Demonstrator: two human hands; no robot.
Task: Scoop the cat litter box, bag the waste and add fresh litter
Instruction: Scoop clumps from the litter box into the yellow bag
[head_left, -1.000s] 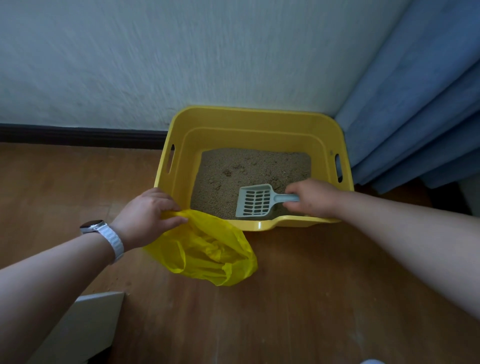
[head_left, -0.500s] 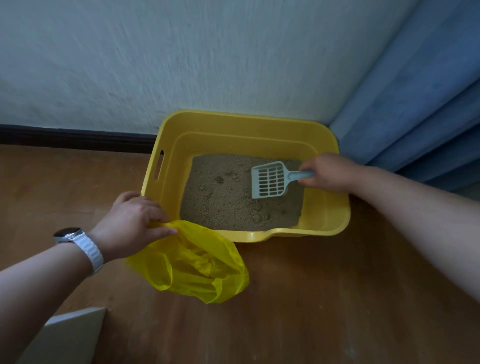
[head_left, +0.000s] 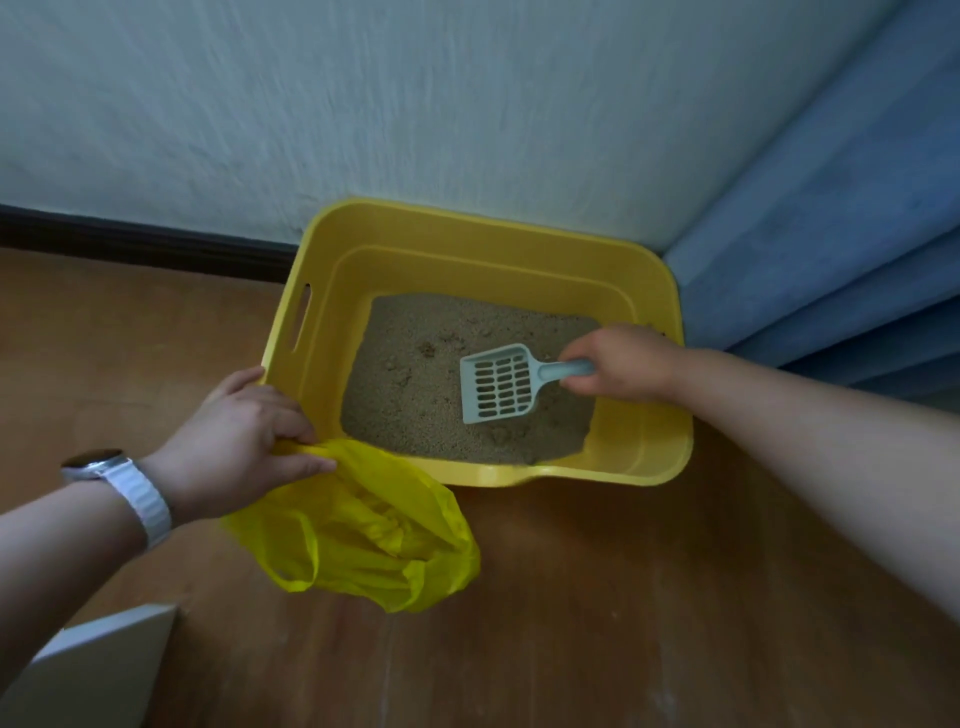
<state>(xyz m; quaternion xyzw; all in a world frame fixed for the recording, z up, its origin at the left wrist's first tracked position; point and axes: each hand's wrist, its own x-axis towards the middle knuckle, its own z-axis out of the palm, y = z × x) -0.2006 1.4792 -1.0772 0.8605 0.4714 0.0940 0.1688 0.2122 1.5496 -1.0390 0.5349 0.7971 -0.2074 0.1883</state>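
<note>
A yellow litter box (head_left: 467, 244) stands on the wooden floor against the wall, holding tan litter (head_left: 415, 395) with a few darker clumps near its middle. My right hand (head_left: 623, 364) grips the handle of a pale blue slotted scoop (head_left: 501, 384), whose blade lies over the right part of the litter. At the box's front left corner my left hand (head_left: 244, 441) pinches the rim of a yellow plastic bag (head_left: 363, 535). The bag sags onto the floor in front of the box.
Blue curtain folds (head_left: 831, 249) hang right behind the box's right side. A white wall with a dark baseboard (head_left: 130, 241) runs behind. A white flat object (head_left: 98, 670) lies at the bottom left on the wooden floor (head_left: 623, 623).
The scoop was lifted from the front of the litter towards the back right, then came down a little onto the right part. My left hand kept hold of the bag.
</note>
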